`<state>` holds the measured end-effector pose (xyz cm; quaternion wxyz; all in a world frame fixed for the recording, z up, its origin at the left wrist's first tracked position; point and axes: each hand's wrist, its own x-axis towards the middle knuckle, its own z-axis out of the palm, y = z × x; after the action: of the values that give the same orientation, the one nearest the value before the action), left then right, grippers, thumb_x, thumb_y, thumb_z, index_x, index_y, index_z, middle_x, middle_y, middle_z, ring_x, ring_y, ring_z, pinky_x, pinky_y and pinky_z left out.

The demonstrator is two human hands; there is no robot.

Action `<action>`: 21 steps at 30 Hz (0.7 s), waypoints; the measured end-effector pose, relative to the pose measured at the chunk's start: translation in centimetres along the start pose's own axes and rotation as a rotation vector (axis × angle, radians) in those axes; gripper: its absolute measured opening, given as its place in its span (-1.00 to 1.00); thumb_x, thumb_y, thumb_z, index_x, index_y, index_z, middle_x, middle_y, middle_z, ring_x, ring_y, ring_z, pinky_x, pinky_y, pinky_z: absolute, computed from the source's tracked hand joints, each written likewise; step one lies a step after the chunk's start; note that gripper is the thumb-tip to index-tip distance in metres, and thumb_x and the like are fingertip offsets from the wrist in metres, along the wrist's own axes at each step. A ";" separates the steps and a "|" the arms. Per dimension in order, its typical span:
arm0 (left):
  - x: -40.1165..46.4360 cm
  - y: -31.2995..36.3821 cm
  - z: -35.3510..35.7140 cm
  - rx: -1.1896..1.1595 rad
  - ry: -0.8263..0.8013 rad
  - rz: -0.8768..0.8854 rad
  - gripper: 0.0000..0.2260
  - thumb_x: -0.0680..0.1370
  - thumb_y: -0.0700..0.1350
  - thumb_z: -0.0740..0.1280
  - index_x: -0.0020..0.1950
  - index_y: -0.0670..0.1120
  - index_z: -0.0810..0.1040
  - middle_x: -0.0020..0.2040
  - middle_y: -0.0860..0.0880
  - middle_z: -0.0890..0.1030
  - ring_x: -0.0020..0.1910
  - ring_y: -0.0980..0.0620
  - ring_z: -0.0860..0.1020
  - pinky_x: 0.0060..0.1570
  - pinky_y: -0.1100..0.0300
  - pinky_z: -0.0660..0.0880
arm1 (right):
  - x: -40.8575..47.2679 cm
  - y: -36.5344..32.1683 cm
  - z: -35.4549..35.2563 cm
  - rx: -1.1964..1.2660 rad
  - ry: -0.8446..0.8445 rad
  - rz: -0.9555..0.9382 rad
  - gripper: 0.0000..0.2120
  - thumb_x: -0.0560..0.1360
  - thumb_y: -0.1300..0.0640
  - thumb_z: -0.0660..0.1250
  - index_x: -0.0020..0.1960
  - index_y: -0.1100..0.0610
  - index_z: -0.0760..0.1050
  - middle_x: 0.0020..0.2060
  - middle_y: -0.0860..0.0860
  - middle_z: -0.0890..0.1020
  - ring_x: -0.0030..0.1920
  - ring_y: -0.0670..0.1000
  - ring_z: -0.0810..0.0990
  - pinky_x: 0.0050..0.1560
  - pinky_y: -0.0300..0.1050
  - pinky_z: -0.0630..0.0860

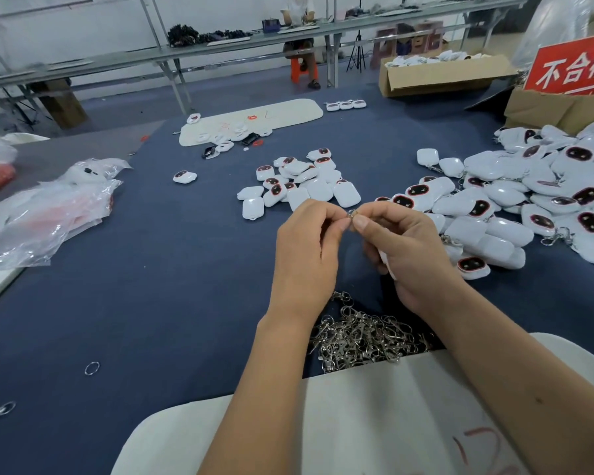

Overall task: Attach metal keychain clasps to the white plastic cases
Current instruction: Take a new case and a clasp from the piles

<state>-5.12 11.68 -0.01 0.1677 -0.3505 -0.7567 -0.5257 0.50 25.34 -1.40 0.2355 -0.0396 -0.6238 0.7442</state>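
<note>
a small metal ring or clasp (352,214) is pinched between the fingertips of the left hand (306,248) and the right hand (408,252), held up over the blue table (151,303). the right hand's lower fingers are curled around something white, judged to be one of the white plastic cases (386,265); only a sliver of it shows under the palm, so how it is seated cannot be told. whether the ring is already threaded through the case's loop is hidden by the fingers.

just below the grip, toward the person, a heap of loose metal clasps (364,337) lies against the edge of a white pad (357,423). beyond the grip sits a small pile of cases (302,183), apparently without clasps, and to the right of it a larger pile (528,207) in which chains can be seen on several cases. well off to the left of the grip a single split ring (92,368) lies alone, and crumpled plastic bags (48,207) are further off on that side.

the clasp is judged to be light, stiff and springy, and slippery at this size, so it is best taken at its rim between nail and fingertip. the case is judged to be light, hard-shelled and smooth; it is best trapped in the palm by its broad sides, leaving the loop end exposed toward the pinch.
</note>
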 end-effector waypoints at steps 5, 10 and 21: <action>0.3 0.1 0.0 -0.222 0.030 -0.141 -0.80 0.60 -0.25 0.37 -0.13 0.04 0.59 -0.22 0.17 0.61 -0.23 0.12 0.56 -0.13 0.23 0.50 | -0.1 -0.1 0.1 0.002 -0.013 0.032 -0.86 0.62 0.27 0.36 -0.07 0.10 0.63 -0.33 -0.03 0.56 -0.45 -0.06 0.36 -0.48 -0.22 0.20; 0.3 0.0 0.0 -0.339 -0.047 -0.224 -0.87 0.61 -0.29 0.36 -0.09 -0.10 0.62 -0.22 0.10 0.64 -0.27 0.14 0.55 -0.14 0.25 0.52 | -0.1 -0.4 0.1 -0.003 -0.014 0.062 -0.87 0.64 0.28 0.32 -0.06 0.13 0.59 -0.42 -0.11 0.54 -0.47 -0.09 0.36 -0.49 -0.22 0.17; 0.0 0.2 0.9 -0.188 -0.051 -0.197 -0.84 0.63 -0.23 0.34 -0.08 0.01 0.58 -0.22 0.12 0.64 -0.25 0.16 0.55 -0.18 0.32 0.48 | 0.0 -0.5 -0.2 -0.019 -0.034 0.048 -0.85 0.64 0.28 0.32 -0.08 0.15 0.59 -0.36 -0.04 0.57 -0.47 -0.05 0.33 -0.51 -0.23 0.20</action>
<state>-4.86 12.51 -0.16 0.0626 -0.3021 -0.7387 -0.5993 0.67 25.57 -0.95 0.2067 -0.0443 -0.6337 0.7441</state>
